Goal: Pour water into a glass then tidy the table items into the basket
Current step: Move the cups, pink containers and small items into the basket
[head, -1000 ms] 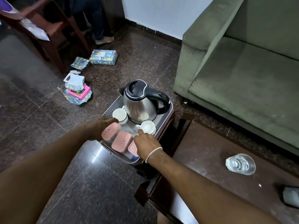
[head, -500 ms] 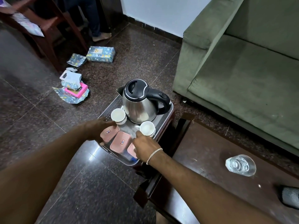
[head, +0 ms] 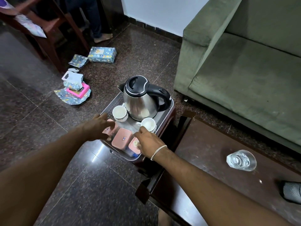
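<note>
A grey basket (head: pixel 112 102) sits on a small dark stool beside the wooden table (head: pixel 203 150). It holds a steel kettle (head: pixel 140 101), two white cups (head: pixel 119 112) (head: pixel 148 124) and three pink lidded containers (head: pixel 122 137). My left hand (head: pixel 97 128) hovers over the basket's left side with its fingers spread above the left container. My right hand (head: pixel 148 142) rests at the basket's right front, fingers loosely curled beside the right cup, holding nothing. A glass of water (head: pixel 241 160) stands alone on the table to the right.
A green sofa (head: pixel 236 70) fills the right side behind the table. Wrapped boxes and paper (head: pixel 102 54) (head: pixel 75 90) lie on the dark tiled floor to the left. A wooden chair (head: pixel 48 30) and a person's foot (head: pixel 102 38) are at the back. A grey object (head: pixel 291 191) shows at the table's right edge.
My left hand has come off the basket's left rim and spread its fingers. My right hand has loosened at the right side. The basket stays on the stool.
</note>
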